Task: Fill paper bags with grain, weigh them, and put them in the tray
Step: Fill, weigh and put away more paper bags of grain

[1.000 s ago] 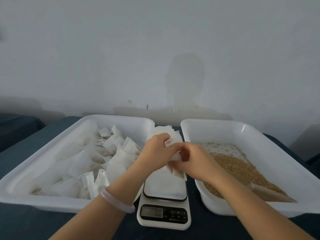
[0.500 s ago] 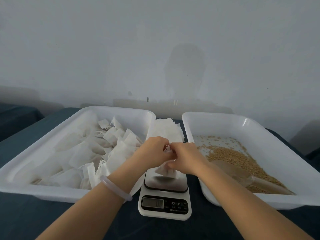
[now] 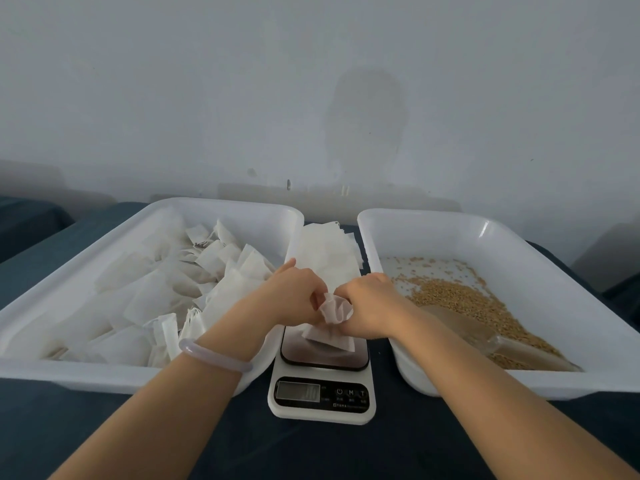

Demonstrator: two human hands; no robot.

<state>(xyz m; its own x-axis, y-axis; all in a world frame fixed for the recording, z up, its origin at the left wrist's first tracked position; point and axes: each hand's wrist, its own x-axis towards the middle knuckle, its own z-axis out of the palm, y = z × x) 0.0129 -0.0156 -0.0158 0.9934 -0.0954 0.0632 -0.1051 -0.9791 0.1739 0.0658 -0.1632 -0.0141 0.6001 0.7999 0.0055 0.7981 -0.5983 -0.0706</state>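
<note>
Nearest me sits the white scale (image 3: 322,400) on the dark cloth. Above its platform the left hand (image 3: 294,299) and right hand (image 3: 370,303) both pinch the gathered neck of a paper bag (image 3: 334,313), fingers curled tight; its bottom seems to rest on the platform. The left tray (image 3: 86,375) holds filled bags (image 3: 156,296), and the right tray (image 3: 519,389) holds grain (image 3: 460,303) and a scoop (image 3: 485,337). Behind, between the trays, lies a stack of empty bags (image 3: 325,251).
</note>
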